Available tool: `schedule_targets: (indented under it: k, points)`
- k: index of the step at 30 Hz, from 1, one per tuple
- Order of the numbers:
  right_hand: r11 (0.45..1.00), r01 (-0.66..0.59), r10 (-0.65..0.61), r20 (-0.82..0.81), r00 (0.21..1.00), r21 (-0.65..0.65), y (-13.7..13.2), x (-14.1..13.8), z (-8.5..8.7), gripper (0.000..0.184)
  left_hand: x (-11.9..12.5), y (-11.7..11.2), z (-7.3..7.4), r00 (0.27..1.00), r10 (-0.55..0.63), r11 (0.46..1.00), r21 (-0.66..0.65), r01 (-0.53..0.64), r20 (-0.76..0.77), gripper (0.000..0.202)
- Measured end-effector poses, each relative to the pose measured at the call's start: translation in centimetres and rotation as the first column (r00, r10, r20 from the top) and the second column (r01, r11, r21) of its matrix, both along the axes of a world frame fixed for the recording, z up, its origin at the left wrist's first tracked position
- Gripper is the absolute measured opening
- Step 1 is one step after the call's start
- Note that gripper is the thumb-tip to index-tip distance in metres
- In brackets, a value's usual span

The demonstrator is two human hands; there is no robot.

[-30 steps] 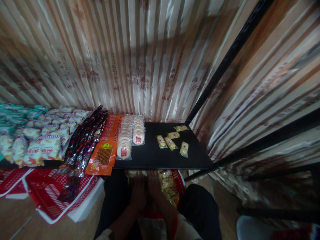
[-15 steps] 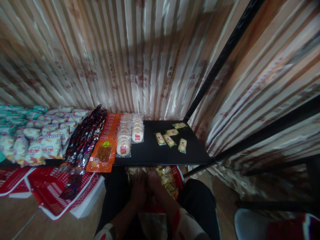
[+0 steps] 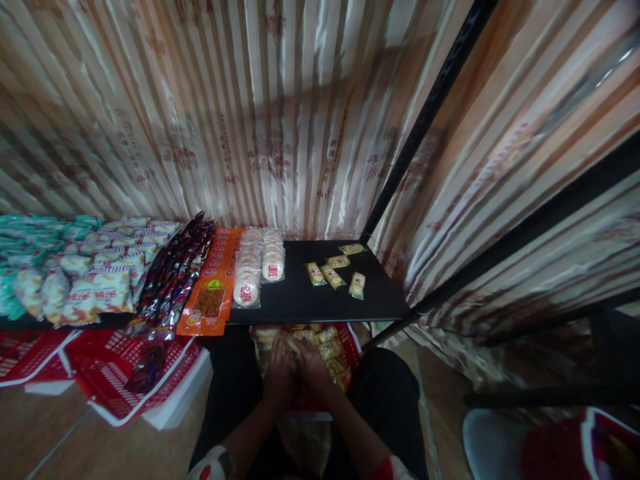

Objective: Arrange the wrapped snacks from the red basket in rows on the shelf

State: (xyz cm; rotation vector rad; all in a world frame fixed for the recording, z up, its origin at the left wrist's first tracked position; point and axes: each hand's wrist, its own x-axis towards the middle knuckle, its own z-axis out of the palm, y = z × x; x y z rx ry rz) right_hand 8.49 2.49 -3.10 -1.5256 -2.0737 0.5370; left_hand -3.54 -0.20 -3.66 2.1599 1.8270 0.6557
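Note:
My left hand point(image 3: 279, 368) and my right hand point(image 3: 311, 365) are close together over a red basket point(image 3: 351, 333) between my knees, below the shelf's front edge. Between them they close around pale wrapped crackers point(image 3: 289, 343), only partly visible in the dim light. More wrapped crackers point(image 3: 327, 343) lie in the basket to the right of my right hand. On the black shelf point(image 3: 290, 303) above, several single wrapped crackers point(image 3: 333, 275) lie loosely scattered.
Left along the shelf are clear packs of round crackers point(image 3: 247, 288), an orange snack bag point(image 3: 207, 300), dark shiny packets point(image 3: 175, 280), white packets point(image 3: 113, 287) and green packets point(image 3: 30, 240). Red baskets point(image 3: 120, 380) stand below. Black frame bars point(image 3: 430, 127) rise before a striped curtain point(image 3: 280, 133).
Both hands have drawn closer together, with pale crackers now showing between the fingers. More of the basket shows below the shelf edge. The view has shifted slightly.

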Motion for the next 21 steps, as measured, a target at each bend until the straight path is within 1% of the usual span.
schedule_targets:
  k: [3, 7, 11, 13, 17, 19, 21]
  points:
    - [0.999, -0.002, 0.000, -0.048, 0.999, -0.045, -0.9, 0.5, 0.6, 0.043, 0.3, -0.4, -0.2, 0.999, -0.001, 1.000, 0.014, 0.001, 0.034, 0.047]
    - [0.988, 0.070, -0.086, -0.111, 0.990, -0.138, -1.8, 0.8, 1.4, 0.043, 0.9, -0.7, -0.6, 0.996, -0.019, 1.000, -0.019, 0.021, 0.090, 0.048]
    - [0.965, 0.128, -0.177, -0.206, 0.962, -0.231, -2.4, 1.4, 1.9, 0.042, 1.6, -0.9, -0.2, 0.991, -0.016, 0.997, -0.067, 0.025, 0.131, 0.048]
    - [0.954, 0.136, -0.210, -0.272, 0.939, -0.266, -2.7, 1.8, 2.1, 0.042, 1.9, -1.0, 0.1, 0.989, -0.019, 0.997, -0.078, 0.030, 0.146, 0.048]
    - [0.938, 0.133, -0.267, -0.422, 0.866, -0.320, -3.1, 2.5, 2.8, 0.044, 2.3, -1.3, 0.9, 0.983, -0.038, 0.996, -0.073, 0.052, 0.181, 0.048]
    - [0.920, 0.122, -0.314, -0.512, 0.800, -0.373, -3.3, 2.7, 3.4, 0.046, 2.4, -1.4, 1.3, 0.980, -0.040, 0.996, -0.075, 0.055, 0.196, 0.048]
    - [0.900, 0.076, -0.349, -0.606, 0.715, -0.429, -3.4, 2.6, 4.2, 0.049, 2.3, -1.6, 1.8, 0.976, -0.038, 0.995, -0.081, 0.057, 0.216, 0.048]
